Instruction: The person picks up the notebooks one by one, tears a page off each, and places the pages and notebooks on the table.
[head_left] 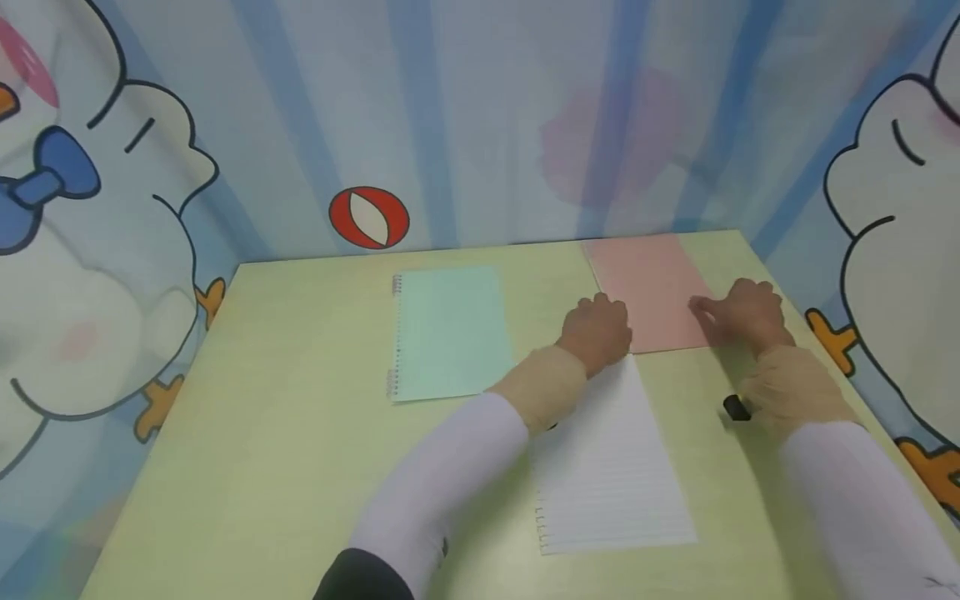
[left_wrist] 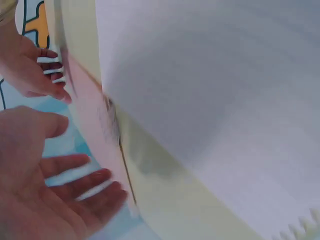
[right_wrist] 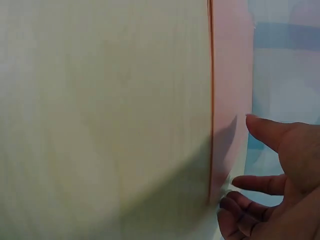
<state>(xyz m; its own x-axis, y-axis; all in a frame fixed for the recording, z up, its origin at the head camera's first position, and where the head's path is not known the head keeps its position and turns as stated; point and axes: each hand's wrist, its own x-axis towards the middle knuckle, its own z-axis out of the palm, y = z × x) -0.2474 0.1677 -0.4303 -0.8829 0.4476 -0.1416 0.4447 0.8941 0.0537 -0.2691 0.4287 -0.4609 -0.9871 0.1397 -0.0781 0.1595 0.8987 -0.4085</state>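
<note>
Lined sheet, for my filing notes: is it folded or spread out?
Spread out: the lined sheet lies flat on the table, no fold showing in its visible part.

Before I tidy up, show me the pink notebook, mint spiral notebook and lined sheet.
Pink notebook [head_left: 648, 292], head view: mid-cover.
Mint spiral notebook [head_left: 453, 333], head view: mid-cover.
Lined sheet [head_left: 618, 475], head view: ruled face.

Head view looks forward and down across the table [head_left: 285, 417]; wrist views (much nearer) share the pink notebook [head_left: 651, 292].
</note>
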